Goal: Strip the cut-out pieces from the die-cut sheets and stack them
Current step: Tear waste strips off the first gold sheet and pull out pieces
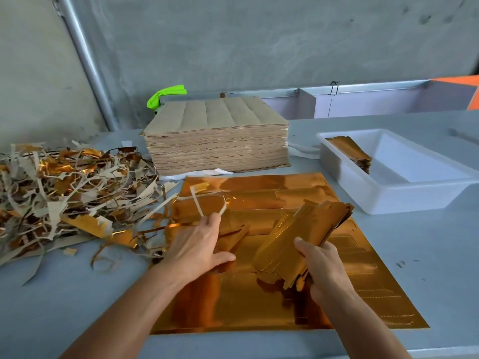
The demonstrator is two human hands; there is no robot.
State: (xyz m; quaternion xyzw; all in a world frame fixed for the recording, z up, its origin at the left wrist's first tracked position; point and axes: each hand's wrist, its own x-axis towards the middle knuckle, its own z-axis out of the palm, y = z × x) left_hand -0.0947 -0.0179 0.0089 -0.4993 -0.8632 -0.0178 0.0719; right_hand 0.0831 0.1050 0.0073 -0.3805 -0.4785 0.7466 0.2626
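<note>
Two hands [199,244], one tray [388,198], one scrap heap [64,193]

Print-finishing workshop, bare concrete wall [259,42], tall die-cut sheet stack [217,141], heap of offcut scrap [64,193]
</note>
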